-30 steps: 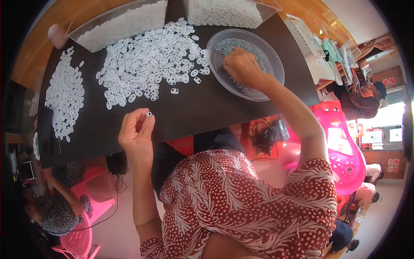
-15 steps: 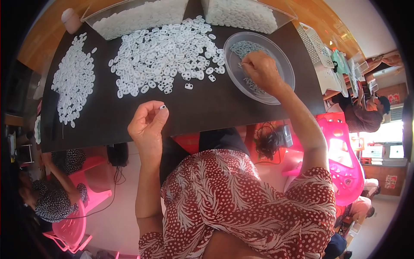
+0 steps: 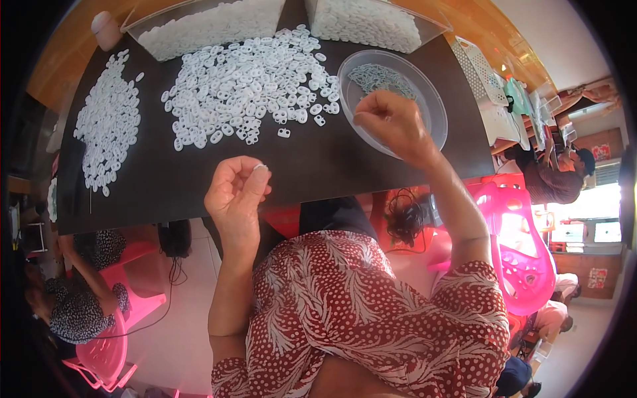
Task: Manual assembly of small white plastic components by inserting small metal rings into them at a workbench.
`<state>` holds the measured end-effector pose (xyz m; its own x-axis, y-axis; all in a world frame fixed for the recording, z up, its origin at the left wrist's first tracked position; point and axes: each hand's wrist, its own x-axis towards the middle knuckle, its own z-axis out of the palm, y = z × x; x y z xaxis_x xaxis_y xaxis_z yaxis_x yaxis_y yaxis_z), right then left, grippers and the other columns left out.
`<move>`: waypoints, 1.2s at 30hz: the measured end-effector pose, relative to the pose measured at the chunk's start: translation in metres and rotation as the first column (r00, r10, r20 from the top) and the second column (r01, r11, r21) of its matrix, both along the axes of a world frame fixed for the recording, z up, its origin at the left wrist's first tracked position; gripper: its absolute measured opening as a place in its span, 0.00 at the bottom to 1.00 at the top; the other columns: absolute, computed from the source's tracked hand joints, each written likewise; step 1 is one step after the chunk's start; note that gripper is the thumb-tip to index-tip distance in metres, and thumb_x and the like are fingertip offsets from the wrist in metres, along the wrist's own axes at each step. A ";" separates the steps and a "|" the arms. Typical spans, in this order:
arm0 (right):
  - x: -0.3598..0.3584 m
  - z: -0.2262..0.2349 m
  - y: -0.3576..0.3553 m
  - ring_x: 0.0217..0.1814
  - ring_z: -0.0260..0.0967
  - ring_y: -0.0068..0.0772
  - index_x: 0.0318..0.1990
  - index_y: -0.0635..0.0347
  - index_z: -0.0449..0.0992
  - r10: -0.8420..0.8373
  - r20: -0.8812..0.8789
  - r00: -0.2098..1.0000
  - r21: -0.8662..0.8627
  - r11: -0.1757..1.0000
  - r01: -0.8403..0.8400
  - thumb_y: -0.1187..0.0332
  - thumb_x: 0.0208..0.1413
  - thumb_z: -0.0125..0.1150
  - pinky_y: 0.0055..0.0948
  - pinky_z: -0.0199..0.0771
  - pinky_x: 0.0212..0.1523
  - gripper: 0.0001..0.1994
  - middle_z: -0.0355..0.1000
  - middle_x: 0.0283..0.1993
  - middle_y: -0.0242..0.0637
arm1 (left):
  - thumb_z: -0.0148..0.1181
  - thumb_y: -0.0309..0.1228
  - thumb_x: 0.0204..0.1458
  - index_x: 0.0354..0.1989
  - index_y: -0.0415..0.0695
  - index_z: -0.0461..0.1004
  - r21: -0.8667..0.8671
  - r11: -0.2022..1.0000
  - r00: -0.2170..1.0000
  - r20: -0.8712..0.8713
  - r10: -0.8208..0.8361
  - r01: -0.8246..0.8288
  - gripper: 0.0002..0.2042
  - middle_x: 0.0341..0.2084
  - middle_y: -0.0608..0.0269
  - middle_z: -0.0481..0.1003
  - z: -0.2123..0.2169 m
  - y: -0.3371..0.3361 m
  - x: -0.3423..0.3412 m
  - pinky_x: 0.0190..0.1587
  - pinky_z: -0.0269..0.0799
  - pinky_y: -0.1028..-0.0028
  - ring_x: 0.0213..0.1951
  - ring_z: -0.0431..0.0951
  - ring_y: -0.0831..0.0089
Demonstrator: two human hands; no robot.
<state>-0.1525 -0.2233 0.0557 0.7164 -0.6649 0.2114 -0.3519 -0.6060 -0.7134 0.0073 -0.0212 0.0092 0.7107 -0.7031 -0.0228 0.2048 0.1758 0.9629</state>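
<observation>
Over the table's near edge, my left hand (image 3: 233,202) pinches a small white plastic piece (image 3: 261,167) between thumb and fingers; most of the piece is covered. My right hand (image 3: 397,126) is closed in a pinch above the near side of a clear round tub (image 3: 431,114). What its fingertips hold, if anything, is hidden. Inside the tub lies a heap of small grey metal pieces, perhaps screws (image 3: 379,79). A wide pile of white oval plastic pieces with holes (image 3: 232,93) spreads left of the tub. One loose piece (image 3: 284,132) lies at its near edge.
A second white pile (image 3: 109,126) covers the table's left side. Two clear bins (image 3: 209,32) (image 3: 368,26) of white pieces stand at the back. A pinkish bottle (image 3: 106,30) is at the far left, a white perforated basket (image 3: 479,69) at the right. Other people sit nearby.
My right hand has drawn back from the metal heap toward the tub's near rim. My left hand has shifted slightly right, still pinching the white piece, now turned so less shows.
</observation>
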 end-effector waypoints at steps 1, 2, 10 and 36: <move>0.004 0.005 0.012 0.30 0.71 0.32 0.31 0.63 0.75 0.068 0.011 0.998 0.007 0.998 -0.068 0.71 0.47 0.61 0.28 0.70 0.31 0.05 0.70 0.26 0.39 | 0.60 0.24 0.51 0.34 0.39 0.71 -0.005 1.000 1.000 -0.012 0.001 -0.001 0.05 0.26 0.67 0.73 0.002 -0.001 -0.002 0.28 0.67 0.84 0.25 0.70 0.84; 0.008 0.008 0.024 0.30 0.71 0.31 0.31 0.64 0.75 0.133 0.021 0.991 0.014 0.991 -0.133 0.72 0.47 0.62 0.27 0.70 0.31 0.05 0.70 0.26 0.38 | 0.59 0.24 0.51 0.34 0.39 0.71 -0.026 1.000 1.000 -0.011 -0.004 0.004 0.05 0.26 0.67 0.73 0.006 -0.003 -0.006 0.29 0.68 0.83 0.26 0.70 0.83; 0.055 -0.008 0.068 0.26 0.62 0.40 0.27 0.61 0.71 0.432 0.119 0.894 -0.348 0.861 -0.370 0.80 0.40 0.62 0.32 0.63 0.25 0.07 0.63 0.21 0.36 | 0.60 0.23 0.51 0.35 0.38 0.70 -0.107 0.994 0.997 -0.071 -0.029 0.022 0.06 0.25 0.68 0.71 0.005 -0.007 -0.015 0.29 0.66 0.85 0.25 0.69 0.84; 0.072 -0.010 0.083 0.25 0.64 0.32 0.29 0.62 0.73 0.465 0.067 0.883 -0.196 0.874 -0.445 0.77 0.44 0.62 0.28 0.64 0.25 0.05 0.66 0.24 0.36 | 0.58 0.22 0.52 0.35 0.34 0.72 -0.131 0.989 0.988 -0.145 0.048 -0.068 0.04 0.24 0.64 0.73 0.001 0.009 -0.004 0.26 0.67 0.81 0.23 0.71 0.79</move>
<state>-0.0803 -0.1399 0.0456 0.8968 -0.2178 0.3850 0.0658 -0.7949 -0.6031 0.0029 -0.0126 0.0101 0.7468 -0.6642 -0.0336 0.3228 0.3178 0.8915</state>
